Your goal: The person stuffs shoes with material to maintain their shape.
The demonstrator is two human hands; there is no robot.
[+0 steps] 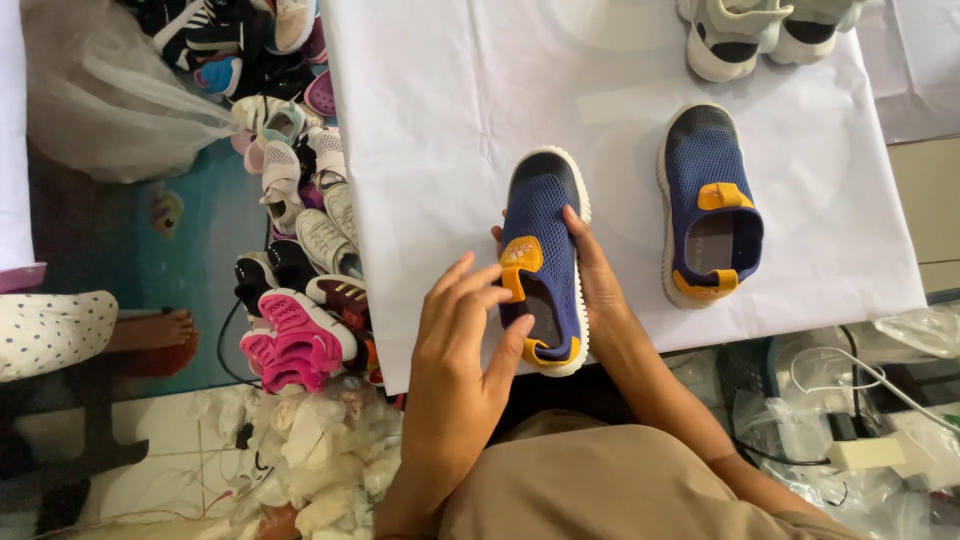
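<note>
Two navy mesh slip-on shoes with yellow tabs, one pair, split between hands and table. Held shoe (542, 262) cradled at the near edge of the white-covered table (440, 120), toe pointing away, sole side resting along the right hand (598, 285), whose fingers curl up the shoe's outer side and whose thumb seems tucked beneath; a supporting grip, apparently to keep the upper facing up for a look. Left hand (462, 345) spread loosely, fingertips on the yellow strap and thumb at the heel opening, pressing or feeling rather than clasping. Matching second shoe (708, 205) set flat on the cloth just to the right of the right hand, untouched, toe also away, as if parked within easy reach. One pair of pale grey-white shoes (765, 32) farther off, beyond the right hand at the table's far edge, partly cut by the frame. Left of the left hand, below table level, a heap of mixed children's shoes (295, 210) on the floor, too jumbled to count, with one bright pink sandal pair (290, 345) on top nearest the hand. Crumpled white paper (320, 450) piled below that. One other person's bare foot (150, 330) and spotted garment at far left, well apart.
</note>
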